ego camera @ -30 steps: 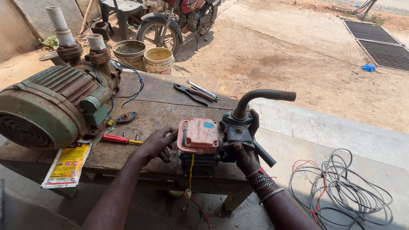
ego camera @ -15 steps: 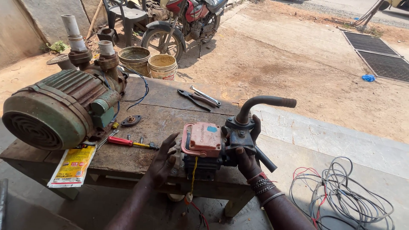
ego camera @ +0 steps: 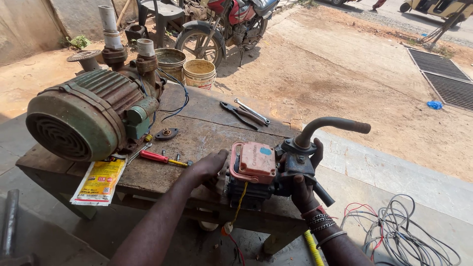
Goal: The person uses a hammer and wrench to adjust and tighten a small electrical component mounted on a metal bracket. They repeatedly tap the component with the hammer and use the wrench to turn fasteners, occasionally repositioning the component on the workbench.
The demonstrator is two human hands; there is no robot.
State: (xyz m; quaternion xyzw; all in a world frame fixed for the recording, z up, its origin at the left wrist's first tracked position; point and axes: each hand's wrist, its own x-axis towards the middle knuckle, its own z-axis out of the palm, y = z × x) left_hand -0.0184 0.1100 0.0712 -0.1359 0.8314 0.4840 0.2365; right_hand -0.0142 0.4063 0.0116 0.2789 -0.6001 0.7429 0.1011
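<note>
A small dark water pump with a faded red terminal cover (ego camera: pixel 256 162) stands at the near edge of a worn wooden bench (ego camera: pixel 207 128). A curved rusty pipe (ego camera: pixel 327 125) rises from its right end. My left hand (ego camera: pixel 209 165) presses against the pump's left side, under the red cover. My right hand (ego camera: pixel 305 182) grips the pump's dark casing below the pipe; bangles circle that wrist. A yellow wire (ego camera: pixel 240 202) hangs from the pump over the bench edge.
A large green electric motor (ego camera: pixel 86 120) fills the bench's left. A red-handled screwdriver (ego camera: pixel 160 157), pliers and a spanner (ego camera: pixel 244 113), and a yellow sachet (ego camera: pixel 98 182) lie on the bench. Buckets (ego camera: pixel 199 74) and a motorcycle (ego camera: pixel 221 24) stand behind; tangled wires (ego camera: pixel 399 231) lie right.
My left hand slid from the top of the red cover down to the pump's left side. The view shifted slightly closer and lower. My right hand kept its grip.
</note>
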